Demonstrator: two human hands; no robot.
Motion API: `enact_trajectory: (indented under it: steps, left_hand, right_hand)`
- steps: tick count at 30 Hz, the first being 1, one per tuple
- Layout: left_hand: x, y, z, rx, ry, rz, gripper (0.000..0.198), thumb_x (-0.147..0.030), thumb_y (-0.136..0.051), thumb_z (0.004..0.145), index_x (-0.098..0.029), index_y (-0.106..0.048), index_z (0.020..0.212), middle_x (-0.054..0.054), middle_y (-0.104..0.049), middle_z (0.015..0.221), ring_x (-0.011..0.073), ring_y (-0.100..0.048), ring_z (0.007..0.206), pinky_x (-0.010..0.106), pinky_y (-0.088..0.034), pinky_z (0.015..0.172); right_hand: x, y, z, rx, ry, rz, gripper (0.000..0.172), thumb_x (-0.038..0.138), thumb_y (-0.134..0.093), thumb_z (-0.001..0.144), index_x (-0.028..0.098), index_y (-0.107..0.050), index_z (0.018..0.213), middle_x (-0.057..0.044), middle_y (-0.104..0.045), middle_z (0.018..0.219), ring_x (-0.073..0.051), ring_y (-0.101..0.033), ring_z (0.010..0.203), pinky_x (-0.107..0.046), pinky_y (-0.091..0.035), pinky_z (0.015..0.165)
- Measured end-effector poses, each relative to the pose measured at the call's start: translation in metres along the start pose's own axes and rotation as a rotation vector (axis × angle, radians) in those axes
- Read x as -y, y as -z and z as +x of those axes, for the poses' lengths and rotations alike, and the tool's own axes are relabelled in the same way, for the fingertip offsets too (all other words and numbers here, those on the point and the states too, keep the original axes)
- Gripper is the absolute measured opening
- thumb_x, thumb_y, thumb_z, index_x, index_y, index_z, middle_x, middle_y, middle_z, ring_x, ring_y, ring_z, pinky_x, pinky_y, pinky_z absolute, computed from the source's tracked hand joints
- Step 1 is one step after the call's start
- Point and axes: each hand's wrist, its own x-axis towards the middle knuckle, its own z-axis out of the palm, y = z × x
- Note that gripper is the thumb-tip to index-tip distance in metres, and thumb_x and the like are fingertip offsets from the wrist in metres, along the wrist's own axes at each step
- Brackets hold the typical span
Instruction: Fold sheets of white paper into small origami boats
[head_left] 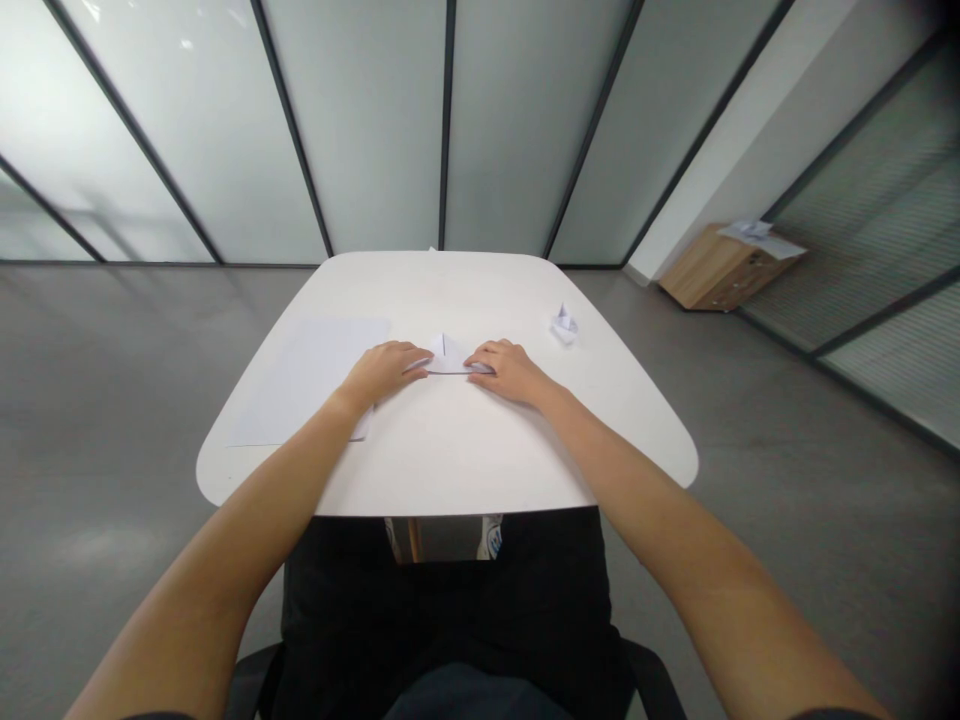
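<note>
A small piece of folded white paper [448,358], with a peak pointing away from me, lies at the middle of the white table [450,470]. My left hand [388,369] pinches its left end between thumb and fingers. At the opposite end, my right hand [508,369] grips the paper in the same way. A dark straight edge runs along the near side of the paper between the two hands. The fingertips cover both outer corners.
Under my left forearm, large white paper sheets [300,385] lie flat on the table. A folded paper piece [564,326] stands at the table's right. A wooden cabinet [709,268] with papers [761,238] on top is by the glass wall, far right.
</note>
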Motion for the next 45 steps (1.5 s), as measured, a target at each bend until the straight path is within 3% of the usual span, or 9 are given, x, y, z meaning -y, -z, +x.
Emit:
enact_trajectory:
  steps: [8, 15, 24, 27, 30, 35, 38, 41, 45]
  left_hand:
    - [-0.008, 0.005, -0.002, -0.027, 0.009, 0.074, 0.039, -0.045, -0.045, 0.109, -0.033, -0.067, 0.139, 0.007, -0.076, 0.127, 0.0252, -0.072, 0.107, 0.035, -0.052, 0.087]
    - [-0.024, 0.009, 0.0, -0.059, 0.047, 0.163, 0.044, -0.031, -0.048, 0.105, -0.036, -0.061, 0.147, 0.007, -0.077, 0.12, 0.0246, -0.072, 0.101, 0.035, -0.051, 0.081]
    - [-0.042, 0.009, 0.003, -0.111, -0.027, 0.186, 0.033, -0.036, -0.05, 0.107, -0.035, -0.071, 0.133, 0.007, -0.078, 0.106, 0.0218, -0.07, 0.089, 0.032, -0.049, 0.072]
    - [-0.044, 0.008, 0.004, -0.104, 0.015, 0.183, 0.031, -0.035, -0.05, 0.107, -0.033, -0.074, 0.127, 0.007, -0.077, 0.104, 0.0221, -0.071, 0.085, 0.032, -0.048, 0.07]
    - [-0.044, 0.01, 0.004, -0.154, 0.086, 0.154, 0.032, -0.037, -0.048, 0.108, -0.03, -0.073, 0.126, 0.009, -0.077, 0.103, 0.0236, -0.071, 0.083, 0.033, -0.049, 0.071]
    - [-0.043, 0.012, 0.005, -0.245, 0.183, 0.075, 0.032, -0.032, -0.047, 0.107, -0.029, -0.074, 0.123, 0.01, -0.077, 0.106, 0.0236, -0.072, 0.088, 0.034, -0.05, 0.076]
    - [-0.044, 0.011, 0.006, -0.315, 0.221, -0.001, 0.032, -0.032, -0.049, 0.106, -0.028, -0.074, 0.124, 0.009, -0.078, 0.108, 0.0227, -0.072, 0.091, 0.033, -0.051, 0.079]
    - [-0.044, 0.01, 0.008, -0.397, 0.272, -0.103, 0.031, -0.031, -0.052, 0.104, -0.026, -0.075, 0.123, 0.008, -0.079, 0.104, 0.0215, -0.072, 0.088, 0.032, -0.051, 0.082]
    - [-0.042, 0.008, 0.01, -0.471, 0.327, -0.266, 0.029, -0.031, -0.056, 0.101, -0.024, -0.076, 0.121, 0.005, -0.079, 0.105, 0.0183, -0.072, 0.077, 0.031, -0.053, 0.083]
  right_hand:
    - [-0.002, 0.001, 0.003, 0.003, 0.086, -0.084, 0.031, 0.034, -0.055, 0.106, 0.023, -0.075, 0.128, -0.011, -0.076, 0.127, -0.027, -0.066, 0.115, -0.043, -0.047, 0.1]
    - [0.014, 0.008, 0.003, -0.114, 0.096, -0.12, 0.035, 0.033, -0.046, 0.11, 0.021, -0.076, 0.124, -0.01, -0.078, 0.122, -0.026, -0.069, 0.107, -0.039, -0.047, 0.094]
    - [0.025, 0.013, 0.005, -0.156, 0.145, -0.154, 0.036, 0.037, -0.045, 0.111, 0.022, -0.076, 0.121, -0.01, -0.078, 0.116, -0.026, -0.064, 0.107, -0.041, -0.042, 0.094]
    - [0.03, 0.011, 0.005, -0.271, 0.065, -0.143, 0.039, 0.045, -0.049, 0.108, 0.022, -0.069, 0.133, -0.013, -0.073, 0.13, -0.031, -0.058, 0.122, -0.046, -0.039, 0.105]
    - [0.038, 0.007, 0.006, -0.468, -0.085, -0.116, 0.061, 0.057, -0.055, 0.102, 0.019, -0.053, 0.149, -0.019, -0.057, 0.15, -0.037, -0.045, 0.14, -0.053, -0.032, 0.117]
    - [0.044, -0.007, 0.011, -0.586, -0.297, 0.034, 0.079, 0.064, -0.063, 0.094, 0.014, -0.04, 0.15, -0.027, -0.05, 0.149, -0.042, -0.046, 0.14, -0.059, -0.038, 0.114]
    - [0.042, -0.014, 0.014, -0.559, -0.392, 0.132, 0.078, 0.062, -0.071, 0.088, 0.015, -0.045, 0.144, -0.026, -0.06, 0.138, -0.04, -0.059, 0.127, -0.058, -0.045, 0.107]
    - [0.041, -0.017, 0.016, -0.381, -0.474, 0.265, 0.06, 0.058, -0.073, 0.088, 0.023, -0.053, 0.133, -0.013, -0.077, 0.11, -0.033, -0.071, 0.106, -0.05, -0.051, 0.1]
    - [0.039, -0.016, 0.016, -0.245, -0.495, 0.361, 0.044, 0.047, -0.073, 0.089, 0.027, -0.058, 0.126, -0.004, -0.08, 0.099, -0.026, -0.075, 0.094, -0.043, -0.053, 0.092]
